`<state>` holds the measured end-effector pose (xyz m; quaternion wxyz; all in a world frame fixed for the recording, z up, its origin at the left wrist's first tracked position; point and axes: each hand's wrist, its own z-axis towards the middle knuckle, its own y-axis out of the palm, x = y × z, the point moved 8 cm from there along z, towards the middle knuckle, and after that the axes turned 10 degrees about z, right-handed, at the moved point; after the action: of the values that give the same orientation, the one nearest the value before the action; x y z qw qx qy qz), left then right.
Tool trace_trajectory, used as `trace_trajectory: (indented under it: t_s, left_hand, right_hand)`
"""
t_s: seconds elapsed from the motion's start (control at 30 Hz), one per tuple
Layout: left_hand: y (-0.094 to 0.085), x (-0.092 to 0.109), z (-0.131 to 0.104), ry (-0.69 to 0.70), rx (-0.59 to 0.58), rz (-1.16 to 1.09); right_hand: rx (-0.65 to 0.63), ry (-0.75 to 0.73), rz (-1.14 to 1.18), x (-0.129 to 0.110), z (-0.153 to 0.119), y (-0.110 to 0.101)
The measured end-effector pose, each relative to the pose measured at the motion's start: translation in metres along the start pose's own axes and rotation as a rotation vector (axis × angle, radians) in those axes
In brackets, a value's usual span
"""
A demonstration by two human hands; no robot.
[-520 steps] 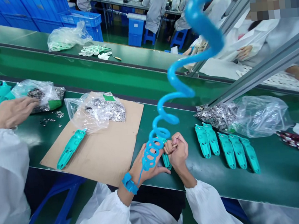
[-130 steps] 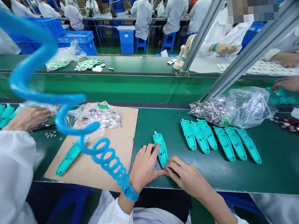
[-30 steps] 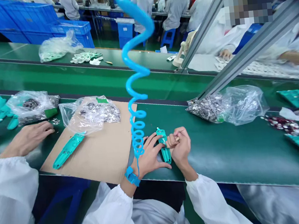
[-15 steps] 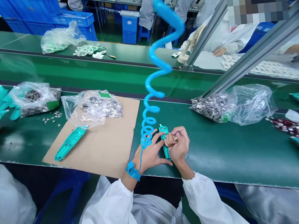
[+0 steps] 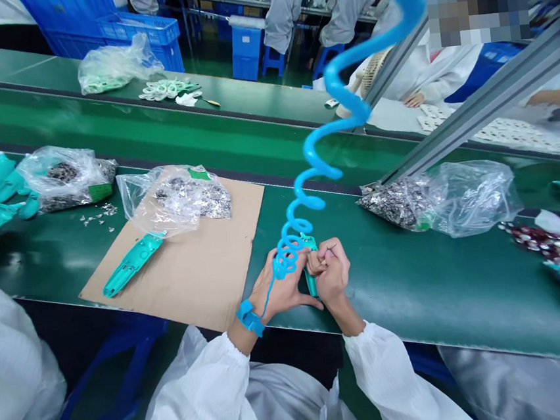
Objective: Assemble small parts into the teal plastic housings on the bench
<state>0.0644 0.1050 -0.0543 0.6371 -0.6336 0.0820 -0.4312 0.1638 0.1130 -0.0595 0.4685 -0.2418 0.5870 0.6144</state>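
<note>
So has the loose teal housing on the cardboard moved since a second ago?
No. The teal housing lies at the cardboard sheet's left edge, tip under the plastic bag, as before.

I count three clear bags of small metal parts [image 5: 175,200] on the bench, one cardboard sheet [image 5: 201,264], and two teal housings: one on the cardboard [image 5: 134,263], one between the hands [image 5: 310,279].

A teal plastic shell [image 5: 310,279] lies on a dark green surface [image 5: 416,289]; the coiled cord [image 5: 315,167] and wrist strap [image 5: 249,318] are bright blue, the cardboard sheet [image 5: 201,270] tan, the sleeves [image 5: 390,377] white
</note>
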Motion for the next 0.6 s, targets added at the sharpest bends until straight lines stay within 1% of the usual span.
trace_trajectory:
  t_s: [0.1,0.23,0.33,0.4,0.47,0.6]
  left_hand:
    - [0.0013,-0.0012,-0.0006,0.000,0.031,-0.013]
    - [0.0049,-0.0013,-0.0012,0.022,0.058,-0.019]
    - [0.0068,-0.0021,-0.0014,0.020,0.067,-0.015]
    - [0.0066,-0.0019,-0.0016,0.022,0.076,-0.011]
    - [0.0057,-0.0016,-0.0019,0.022,0.083,-0.011]
    - [0.0020,-0.0007,-0.0027,0.021,0.093,-0.018]
  right_hand:
    - [-0.033,0.017,-0.075,0.0018,-0.0026,0.0015]
    - [-0.008,0.036,-0.189,0.0000,-0.0007,0.0021]
    - [-0.027,0.044,-0.227,-0.0006,0.0025,0.0064]
    - [-0.053,0.056,-0.234,0.0013,0.0029,0.0088]
    - [-0.054,0.059,-0.231,0.0035,0.0017,0.0082]
    - [0.003,0.052,-0.128,0.0051,0.0006,0.0033]
